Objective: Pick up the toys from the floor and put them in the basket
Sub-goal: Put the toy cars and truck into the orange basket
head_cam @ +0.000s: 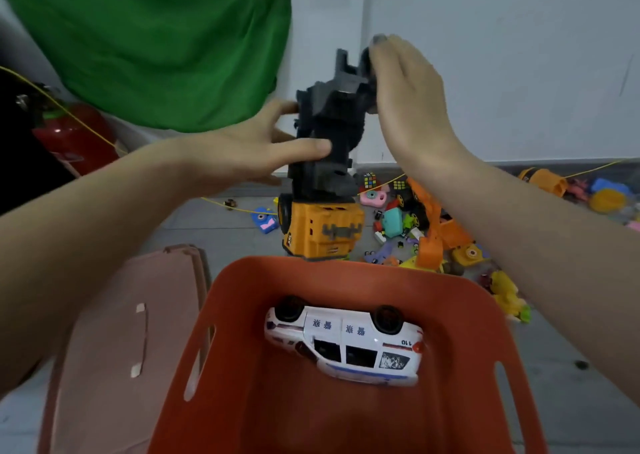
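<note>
A big toy truck (323, 232) with an orange cab and a dark grey chassis hangs nose-down just above the far rim of the orange basket (478, 318). My left hand (249, 148) grips the grey chassis from the left. My right hand (405, 100) presses on its upper end from the right. A white police car (346, 342) lies upside down inside the basket. Several small toys (398, 218) lie scattered on the grey floor beyond the basket.
A pink basket (114, 332) stands to the left of the orange one. A green cloth (156, 38) hangs at the back left above a red fire extinguisher (76, 135). An orange toy excavator (433, 232) and a yellow cord (228, 206) lie among the toys. The white wall is behind.
</note>
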